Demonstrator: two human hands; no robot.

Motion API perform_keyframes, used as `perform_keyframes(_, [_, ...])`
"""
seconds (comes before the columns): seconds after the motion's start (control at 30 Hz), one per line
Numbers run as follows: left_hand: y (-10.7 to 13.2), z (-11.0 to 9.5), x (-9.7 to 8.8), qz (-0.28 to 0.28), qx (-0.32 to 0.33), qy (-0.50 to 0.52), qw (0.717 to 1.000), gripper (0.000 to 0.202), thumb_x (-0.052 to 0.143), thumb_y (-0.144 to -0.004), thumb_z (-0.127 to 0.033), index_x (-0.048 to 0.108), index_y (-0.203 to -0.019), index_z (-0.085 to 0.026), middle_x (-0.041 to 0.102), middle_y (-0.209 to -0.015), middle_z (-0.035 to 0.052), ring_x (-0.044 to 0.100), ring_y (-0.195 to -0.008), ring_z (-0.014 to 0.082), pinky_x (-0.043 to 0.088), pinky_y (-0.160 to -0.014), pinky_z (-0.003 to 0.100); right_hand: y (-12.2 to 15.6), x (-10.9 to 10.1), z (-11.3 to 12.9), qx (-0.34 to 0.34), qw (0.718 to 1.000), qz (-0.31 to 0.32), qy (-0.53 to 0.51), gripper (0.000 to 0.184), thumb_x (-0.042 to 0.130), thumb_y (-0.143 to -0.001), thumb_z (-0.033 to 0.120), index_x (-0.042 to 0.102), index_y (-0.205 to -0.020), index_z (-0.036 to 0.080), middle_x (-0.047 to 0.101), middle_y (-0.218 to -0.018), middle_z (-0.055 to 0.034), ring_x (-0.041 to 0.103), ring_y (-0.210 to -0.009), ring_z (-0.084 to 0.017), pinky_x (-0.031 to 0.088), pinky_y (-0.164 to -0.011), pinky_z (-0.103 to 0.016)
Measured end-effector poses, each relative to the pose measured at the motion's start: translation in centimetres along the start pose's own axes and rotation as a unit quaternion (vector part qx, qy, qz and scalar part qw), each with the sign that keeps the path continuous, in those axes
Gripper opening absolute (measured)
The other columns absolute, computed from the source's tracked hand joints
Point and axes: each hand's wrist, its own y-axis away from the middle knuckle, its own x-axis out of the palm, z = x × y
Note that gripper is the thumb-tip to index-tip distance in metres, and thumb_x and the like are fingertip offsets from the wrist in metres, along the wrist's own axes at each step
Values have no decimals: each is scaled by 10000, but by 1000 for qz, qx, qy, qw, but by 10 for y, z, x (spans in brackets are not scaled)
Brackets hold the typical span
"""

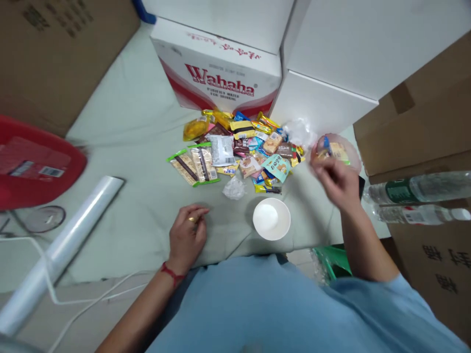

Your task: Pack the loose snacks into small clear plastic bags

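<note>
My left hand [188, 234] rests on the pale green cloth [140, 162] near the front edge, fingers curled in, with nothing visible in them. My right hand [336, 180] is raised at the right, blurred by motion, right in front of a clear bowl holding wrapped snacks [336, 149]; whether its fingers grip the bowl I cannot make out. An empty white paper bowl [271, 218] stands between my hands. Beyond it lies a pile of several wrapped snacks [239, 147], with a crumpled clear wrap [234, 188] at its near edge.
A Wahaha water carton [217, 73] and white boxes [331, 59] stand behind the pile. Brown cartons [415, 122] and two lying water bottles [415, 196] are at the right. A roll of clear film [62, 245], a red plastic stool [33, 166] and white cables [91, 299] are at the left.
</note>
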Motion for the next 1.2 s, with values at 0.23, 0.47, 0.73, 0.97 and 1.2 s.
perform_keyframes(0.23, [-39,-10,36,46,97,-31,994,312,630,-963,-278,716,-1256,-211,701,-1285,145,636,-1162,301,514,-1005,458,127,40,61,-46,958,281,23,319,594,-1036,265,725,-1327,272,756,-1308,-116,773,-1082,-235,651,-855,-339])
perform_keyframes(0.47, [-64,-21,58,75,14,14,997,200,579,-957,-242,774,-965,-196,757,-984,115,661,-974,272,501,-906,413,123,20,-7,55,989,93,103,248,533,-1033,250,748,-1143,195,768,-1062,-132,758,-975,-251,625,-828,-364])
perform_keyframes(0.73, [-41,-50,24,-1,-251,277,927,275,721,-883,-472,707,-908,-198,608,-667,-34,523,-564,124,397,-557,255,72,43,32,155,982,-92,50,286,644,-986,427,708,-1152,203,705,-1076,-111,607,-736,-179,523,-669,-322])
perform_keyframes(0.97, [-24,-73,17,53,-145,282,947,208,662,-944,-398,745,-906,-211,687,-849,20,642,-798,157,486,-764,277,47,159,115,302,807,138,-489,463,760,-831,662,612,-912,230,601,-719,30,518,-587,-125,457,-514,-252])
perform_keyframes(1.2, [-22,-51,24,-18,-375,418,827,295,794,-730,-450,683,-832,-197,647,-751,-11,569,-695,128,439,-669,252,48,154,85,371,723,117,-571,487,909,-687,587,639,-840,212,549,-645,63,423,-529,-79,358,-482,-221])
